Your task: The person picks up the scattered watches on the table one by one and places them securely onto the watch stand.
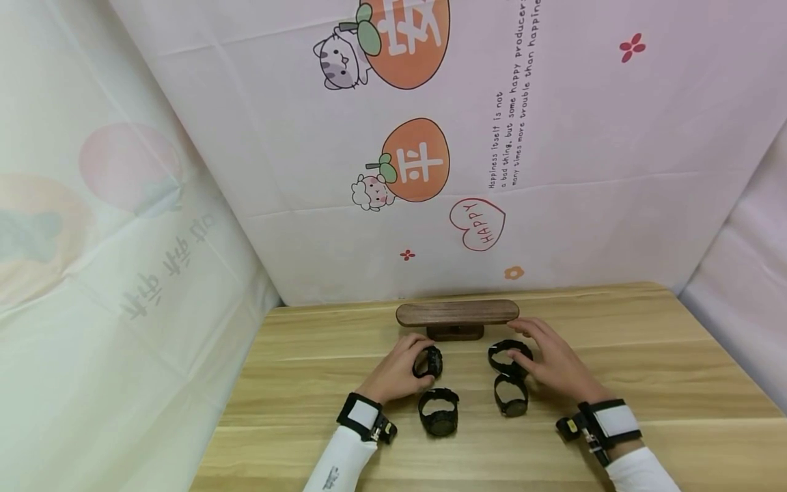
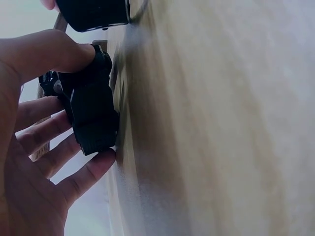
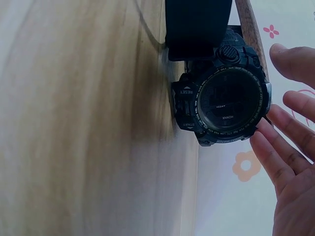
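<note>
My left hand [image 1: 398, 369] grips a black wristwatch [image 1: 435, 362], thumb on one side and fingertips on the other. In the left wrist view the thumb presses on the strap of this watch [image 2: 93, 103], close over the wood. My right hand [image 1: 553, 359] reaches round the outer side of another black watch [image 1: 512, 357], with fingers spread. Seen from the right wrist, that watch [image 3: 231, 103] shows a round digital dial, and fingertips lie right at its edge. Nearer to me stand two more looped black watches, a left one [image 1: 440, 418] and a right one [image 1: 513, 400].
A dark wooden stand [image 1: 458, 312] with a long rounded bar on a short base is at the back of the wooden table [image 1: 307, 383]. Behind it hangs a white printed cloth [image 1: 578, 225], and another cloth [image 1: 203, 273] borders the left side.
</note>
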Demonstrator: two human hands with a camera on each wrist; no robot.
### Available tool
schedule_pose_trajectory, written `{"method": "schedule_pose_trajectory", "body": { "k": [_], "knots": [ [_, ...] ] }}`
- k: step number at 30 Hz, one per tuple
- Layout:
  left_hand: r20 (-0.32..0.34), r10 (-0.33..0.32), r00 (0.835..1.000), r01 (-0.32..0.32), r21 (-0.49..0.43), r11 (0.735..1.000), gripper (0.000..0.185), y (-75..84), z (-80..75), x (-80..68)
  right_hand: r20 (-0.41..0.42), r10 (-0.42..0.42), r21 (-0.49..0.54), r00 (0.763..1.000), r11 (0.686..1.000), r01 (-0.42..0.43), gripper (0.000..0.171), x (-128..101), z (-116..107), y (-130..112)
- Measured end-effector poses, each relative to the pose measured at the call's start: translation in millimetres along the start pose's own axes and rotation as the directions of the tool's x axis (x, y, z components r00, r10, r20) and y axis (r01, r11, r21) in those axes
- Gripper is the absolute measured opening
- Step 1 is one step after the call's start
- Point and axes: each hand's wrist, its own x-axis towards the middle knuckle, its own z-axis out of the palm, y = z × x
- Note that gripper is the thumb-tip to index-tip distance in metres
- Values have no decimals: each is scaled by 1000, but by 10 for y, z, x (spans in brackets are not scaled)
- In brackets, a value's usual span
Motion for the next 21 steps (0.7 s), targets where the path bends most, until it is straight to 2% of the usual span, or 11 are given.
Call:
{"method": "schedule_pose_trajectory", "body": {
  "k": [10, 21],
  "knots": [
    [-28, 24, 999, -25, -30, 999, 63, 19, -23, -17, -2, -6, 2, 1000, 1000, 6, 56, 6, 7, -12],
    [-33, 8, 999, -11, -68, 998, 62, 6, -31, -31, -6, -13, -9, 1000, 1000, 13, 55, 17, -13, -24]
  ]
}}
